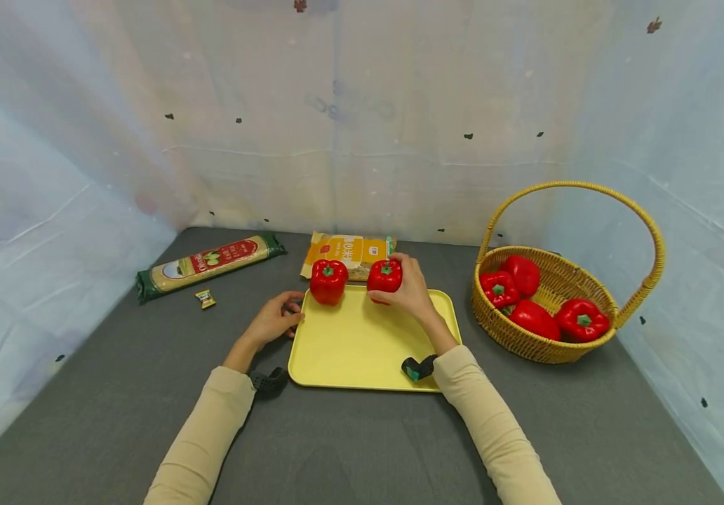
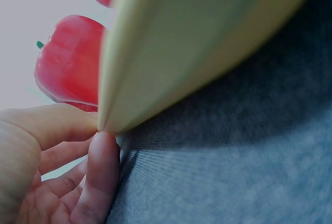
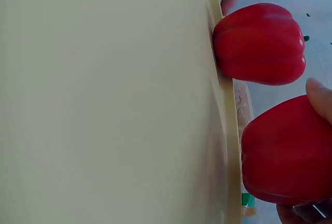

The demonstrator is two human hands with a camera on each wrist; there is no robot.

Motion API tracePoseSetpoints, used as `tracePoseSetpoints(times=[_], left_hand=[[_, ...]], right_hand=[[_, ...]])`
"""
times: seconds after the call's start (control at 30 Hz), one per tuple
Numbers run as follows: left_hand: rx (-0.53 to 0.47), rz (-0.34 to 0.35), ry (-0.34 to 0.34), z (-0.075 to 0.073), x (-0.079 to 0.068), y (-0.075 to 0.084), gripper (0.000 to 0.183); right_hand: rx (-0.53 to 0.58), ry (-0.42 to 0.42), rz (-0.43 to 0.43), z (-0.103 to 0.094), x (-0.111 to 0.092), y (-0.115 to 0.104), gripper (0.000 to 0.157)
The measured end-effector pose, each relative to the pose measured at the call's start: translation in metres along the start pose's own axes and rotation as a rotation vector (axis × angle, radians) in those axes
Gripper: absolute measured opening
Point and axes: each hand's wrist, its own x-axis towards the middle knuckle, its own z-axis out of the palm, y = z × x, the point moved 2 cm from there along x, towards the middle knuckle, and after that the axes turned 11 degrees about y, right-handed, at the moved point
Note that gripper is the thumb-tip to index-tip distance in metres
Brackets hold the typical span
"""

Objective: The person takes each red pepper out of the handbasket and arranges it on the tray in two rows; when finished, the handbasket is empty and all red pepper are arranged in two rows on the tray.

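Observation:
My right hand (image 1: pixel 411 289) grips a red bell pepper (image 1: pixel 384 276) by its sides, over the far part of the yellow tray (image 1: pixel 362 344). In the right wrist view that held pepper (image 3: pixel 288 154) hangs beside the tray's rim, with the thumb on it. Another red bell pepper (image 1: pixel 328 282) stands upright at the tray's far left corner, green stem up. At that side my left hand (image 1: pixel 273 319) pinches the tray's rim; the left wrist view has its thumb and a finger meeting at the tray's edge (image 2: pixel 106 115).
To the right stands a wicker basket (image 1: pixel 513 344) with a tall handle and several red bell peppers inside. Behind the tray lies an orange food packet (image 1: pixel 349 251). Farther left are a long pasta packet (image 1: pixel 207 265) and a small wrapped candy (image 1: pixel 205 299). A pale sheet (image 1: pixel 393 189) hangs behind.

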Motion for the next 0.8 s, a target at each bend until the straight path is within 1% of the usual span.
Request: tracePoseSetpoints(times=[0.23, 0.3, 0.4, 0.5, 0.57, 0.8], left_hand=[[-0.004, -0.026, 0.002, 0.001, 0.002, -0.003, 0.046], [-0.005, -0.024, -0.001, 0.001, 0.002, -0.003, 0.047], [-0.017, -0.001, -0.003, 0.000, 0.000, -0.002, 0.046], [-0.028, 0.047, -0.010, -0.001, -0.002, -0.001, 0.045], [-0.032, 0.060, -0.011, -0.002, -0.002, 0.000, 0.046], [-0.016, 0.006, -0.011, -0.001, 0.000, -0.002, 0.050]], right_hand=[[0.007, -0.021, 0.027, 0.006, -0.001, 0.001, 0.083], [0.004, -0.027, 0.034, 0.008, -0.002, 0.002, 0.084], [0.001, -0.031, 0.040, 0.010, -0.002, 0.002, 0.085], [-0.001, -0.036, 0.043, 0.011, -0.002, 0.002, 0.086], [0.003, -0.038, 0.044, 0.011, -0.003, 0.002, 0.087], [-0.008, -0.040, 0.059, 0.014, -0.001, 0.001, 0.088]])
